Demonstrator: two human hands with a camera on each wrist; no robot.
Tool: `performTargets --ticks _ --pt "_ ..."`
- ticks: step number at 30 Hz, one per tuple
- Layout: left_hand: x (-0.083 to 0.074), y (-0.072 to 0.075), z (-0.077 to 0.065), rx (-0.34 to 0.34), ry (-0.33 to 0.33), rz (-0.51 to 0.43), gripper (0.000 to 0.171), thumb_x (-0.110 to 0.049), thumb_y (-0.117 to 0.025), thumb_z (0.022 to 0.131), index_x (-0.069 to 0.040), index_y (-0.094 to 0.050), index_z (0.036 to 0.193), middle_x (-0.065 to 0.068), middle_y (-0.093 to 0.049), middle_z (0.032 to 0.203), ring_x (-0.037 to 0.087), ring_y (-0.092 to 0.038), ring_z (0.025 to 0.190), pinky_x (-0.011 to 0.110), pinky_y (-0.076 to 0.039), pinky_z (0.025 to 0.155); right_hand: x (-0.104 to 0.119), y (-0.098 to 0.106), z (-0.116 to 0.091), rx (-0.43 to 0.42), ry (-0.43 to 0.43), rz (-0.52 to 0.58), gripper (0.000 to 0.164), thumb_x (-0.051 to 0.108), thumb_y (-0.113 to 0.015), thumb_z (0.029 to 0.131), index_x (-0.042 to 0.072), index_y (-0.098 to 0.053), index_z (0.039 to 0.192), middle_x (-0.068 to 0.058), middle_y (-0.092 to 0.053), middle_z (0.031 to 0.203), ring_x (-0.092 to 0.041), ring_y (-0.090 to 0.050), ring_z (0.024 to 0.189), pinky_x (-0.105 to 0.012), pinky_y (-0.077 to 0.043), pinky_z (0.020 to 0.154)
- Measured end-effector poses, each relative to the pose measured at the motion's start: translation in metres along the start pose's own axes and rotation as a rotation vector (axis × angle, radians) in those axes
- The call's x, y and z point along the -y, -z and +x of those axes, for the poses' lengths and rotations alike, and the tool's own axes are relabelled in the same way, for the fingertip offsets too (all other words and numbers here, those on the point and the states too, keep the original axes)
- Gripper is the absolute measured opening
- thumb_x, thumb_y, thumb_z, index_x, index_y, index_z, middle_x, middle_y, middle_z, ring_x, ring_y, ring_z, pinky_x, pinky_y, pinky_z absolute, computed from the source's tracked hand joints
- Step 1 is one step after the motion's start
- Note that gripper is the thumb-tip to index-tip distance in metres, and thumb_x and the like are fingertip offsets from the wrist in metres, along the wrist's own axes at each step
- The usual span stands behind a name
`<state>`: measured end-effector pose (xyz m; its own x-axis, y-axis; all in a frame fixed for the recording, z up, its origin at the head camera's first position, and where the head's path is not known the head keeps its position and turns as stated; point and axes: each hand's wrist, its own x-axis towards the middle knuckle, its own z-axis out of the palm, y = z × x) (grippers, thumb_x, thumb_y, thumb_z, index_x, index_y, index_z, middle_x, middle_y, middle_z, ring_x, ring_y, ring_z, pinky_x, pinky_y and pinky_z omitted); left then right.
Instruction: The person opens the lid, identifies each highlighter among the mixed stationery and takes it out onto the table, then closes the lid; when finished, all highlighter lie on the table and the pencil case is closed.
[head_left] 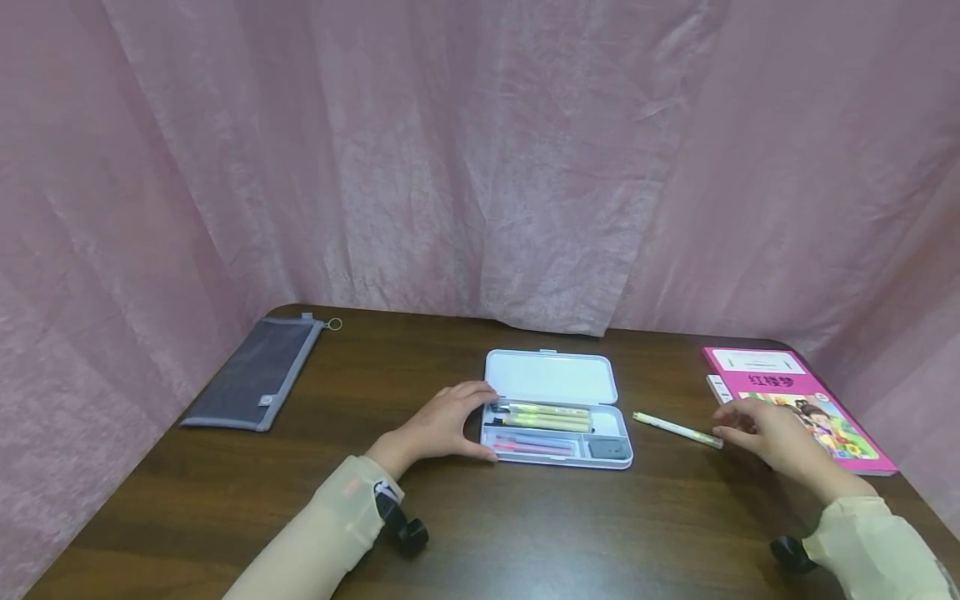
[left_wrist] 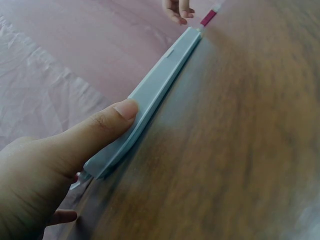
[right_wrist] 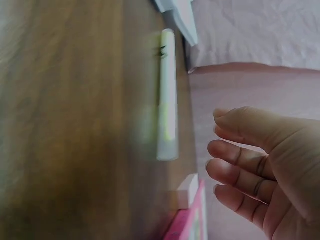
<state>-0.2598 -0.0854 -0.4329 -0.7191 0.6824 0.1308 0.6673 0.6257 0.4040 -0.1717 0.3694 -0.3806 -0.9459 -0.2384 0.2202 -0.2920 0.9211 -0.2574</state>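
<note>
An uncovered pale-blue pencil case (head_left: 551, 375) lies mid-table with its lid tipped back. Inside are several yellow-green pens (head_left: 551, 417), pink-and-white slim sticks (head_left: 532, 447) and a dark grey block (head_left: 608, 449). My left hand (head_left: 438, 423) holds the case by its left end; in the left wrist view the thumb (left_wrist: 125, 109) presses its front wall. A white-and-yellow pen (head_left: 675, 427) lies on the table to the right of the case. Over that pen's right end hovers my right hand (head_left: 772, 435), its fingers loosely bent and apart from the pen (right_wrist: 169, 95) in the right wrist view.
A grey zip pouch (head_left: 258, 371) with a ring pull lies at the table's left edge. On the right is a pink book (head_left: 813, 400) with a white block (head_left: 717, 388) by its left side. Pink curtains (head_left: 480, 167) hang behind the brown table (head_left: 540, 533).
</note>
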Motion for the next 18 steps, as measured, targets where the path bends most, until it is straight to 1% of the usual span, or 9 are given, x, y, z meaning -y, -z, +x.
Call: performTargets --ticks 5,9,13,18 --pt "0.001 0.000 0.000 -0.002 0.002 0.001 0.087 -0.064 -0.075 0.070 -0.019 -0.049 0.139 0.003 -0.045 0.147 0.021 -0.038 0.139 0.047 -0.033 0.114 0.012 0.012 0.009 0.027 -0.008 0.017 0.018 0.016 -0.076 0.080 0.007 -0.069 0.094 0.001 -0.069 0.082 -0.006 -0.058 0.070 -0.027 -0.049 0.062" --pt "0.001 0.000 -0.001 0.001 0.010 0.000 0.086 -0.064 -0.074 0.070 -0.020 -0.049 0.139 0.002 -0.045 0.147 0.021 -0.038 0.139 0.046 -0.033 0.114 0.021 0.020 0.018 0.031 0.017 0.040 0.017 0.016 -0.075 0.081 0.007 -0.069 0.094 0.002 -0.068 0.082 -0.005 -0.057 0.071 -0.025 -0.047 0.061" --pt "0.000 0.000 -0.001 0.007 0.017 -0.007 0.086 -0.064 -0.074 0.070 -0.021 -0.049 0.139 0.002 -0.045 0.147 0.020 -0.038 0.138 0.046 -0.033 0.113 0.030 0.025 0.027 0.035 0.037 0.031 0.015 0.016 -0.075 0.081 0.008 -0.069 0.092 0.003 -0.067 0.082 -0.004 -0.057 0.071 -0.025 -0.048 0.061" --pt "-0.001 0.001 0.000 0.014 0.022 -0.009 0.086 -0.065 -0.074 0.070 -0.021 -0.049 0.139 0.002 -0.045 0.147 0.021 -0.039 0.138 0.046 -0.034 0.113 0.041 0.028 0.038 0.046 0.069 0.017 0.016 0.015 -0.075 0.080 0.007 -0.070 0.092 0.004 -0.067 0.080 -0.007 -0.058 0.071 -0.029 -0.051 0.064"
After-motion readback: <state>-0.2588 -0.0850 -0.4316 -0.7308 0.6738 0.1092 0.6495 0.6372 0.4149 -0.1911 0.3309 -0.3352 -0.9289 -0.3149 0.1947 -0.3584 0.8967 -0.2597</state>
